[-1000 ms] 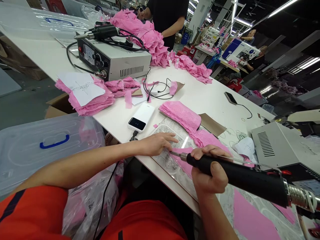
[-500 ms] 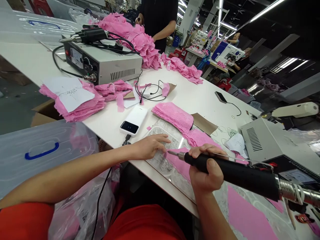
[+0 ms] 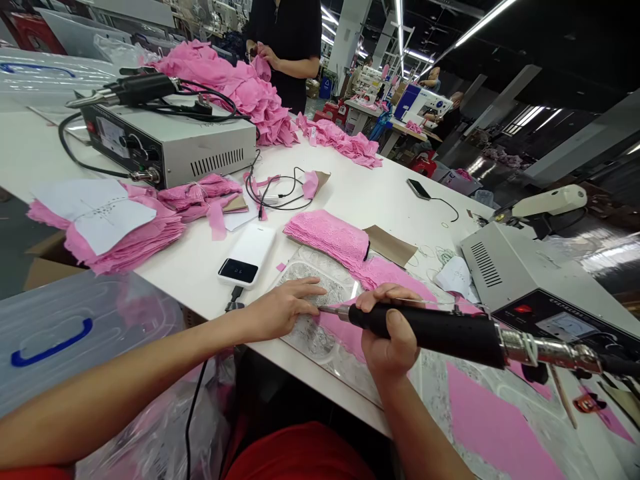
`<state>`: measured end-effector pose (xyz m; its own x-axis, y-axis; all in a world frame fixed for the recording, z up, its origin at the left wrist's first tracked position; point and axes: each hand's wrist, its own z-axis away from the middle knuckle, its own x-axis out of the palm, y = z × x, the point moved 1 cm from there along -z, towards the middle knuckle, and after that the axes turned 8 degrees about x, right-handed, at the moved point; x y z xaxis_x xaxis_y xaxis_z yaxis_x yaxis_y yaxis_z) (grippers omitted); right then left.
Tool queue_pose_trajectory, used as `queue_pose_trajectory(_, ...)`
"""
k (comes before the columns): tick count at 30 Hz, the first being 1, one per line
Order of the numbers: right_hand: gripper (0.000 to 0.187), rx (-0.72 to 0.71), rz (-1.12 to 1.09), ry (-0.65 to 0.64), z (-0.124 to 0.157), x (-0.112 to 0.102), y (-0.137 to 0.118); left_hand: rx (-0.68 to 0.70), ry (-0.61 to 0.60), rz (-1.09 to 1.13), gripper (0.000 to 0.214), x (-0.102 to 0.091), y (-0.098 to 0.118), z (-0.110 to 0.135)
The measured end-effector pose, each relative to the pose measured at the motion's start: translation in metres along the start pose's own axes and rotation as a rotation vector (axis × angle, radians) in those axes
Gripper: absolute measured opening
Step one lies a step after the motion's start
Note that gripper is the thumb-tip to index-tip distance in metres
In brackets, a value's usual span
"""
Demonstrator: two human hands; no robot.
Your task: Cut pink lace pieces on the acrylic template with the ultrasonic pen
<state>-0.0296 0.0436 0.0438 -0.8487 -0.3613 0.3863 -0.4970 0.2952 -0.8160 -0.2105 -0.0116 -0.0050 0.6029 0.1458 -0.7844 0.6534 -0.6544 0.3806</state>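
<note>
Now the gap goes: half a second ago a sliver shows between tip and fingers, and here the tip of the tool seems to meet the fingertips of our left hand. Our view swings too, so everything slides left and down in it. Tool and fingers now share one narrow corner of the cloth, and we judge that leaves little leeway for a slip.

Our right hand is wrapped round the black grip, thumb on top. Our left hand lies palm down, fingers loosely spread and nearly straight; whether a fingertip pins the cloth, we can't tell. The cloth itself lies on the patterned board, between our hands, partly under the tool.

Across the desk, a co-worker's hand comes up with a pink piece.

Edges, then! The board runs close along the desk's near edge, a white strip between them, and our left forearm crosses that edge. The power bank sits near our left wrist. Just beyond our right knuckles comes the stack, with the card beside it. The tool's back end passes before the box; touching or not, we can't say. The widest white stretch runs beyond the stack, towards the phone.
</note>
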Motion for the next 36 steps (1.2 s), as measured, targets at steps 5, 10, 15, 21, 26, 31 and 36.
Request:
queue_pose_trajectory(5,0.005,0.001,0.014,-0.006,0.001,0.001,0.001,0.003,0.0,-0.007,0.049,0.0,0.0,0.0)
queue_pose_trajectory(10,0.008,0.013,0.003,0.041,-0.002,0.002,-0.005,0.013,0.014,-0.029,0.049,-0.003,0.0,0.001)
queue_pose_trajectory(15,0.012,-0.03,0.054,0.17,-0.02,-0.017,-0.034,0.091,0.062,-0.113,0.04,-0.006,0.004,-0.005)
queue_pose_trajectory(21,0.012,-0.004,0.051,0.286,-0.037,-0.049,-0.042,0.178,0.096,-0.21,0.026,0.008,0.021,-0.032)
queue_pose_trajectory(26,0.013,0.008,0.012,0.292,-0.039,-0.056,-0.028,0.228,0.057,-0.33,0.027,0.027,0.031,-0.054)
queue_pose_trajectory(31,0.012,-0.036,-0.001,0.33,-0.047,-0.062,-0.039,0.244,0.016,-0.36,0.03,0.032,0.031,-0.06)
queue_pose_trajectory(36,0.011,-0.129,0.046,0.455,-0.054,-0.076,-0.062,0.251,0.018,-0.335,0.031,0.035,0.028,-0.06)
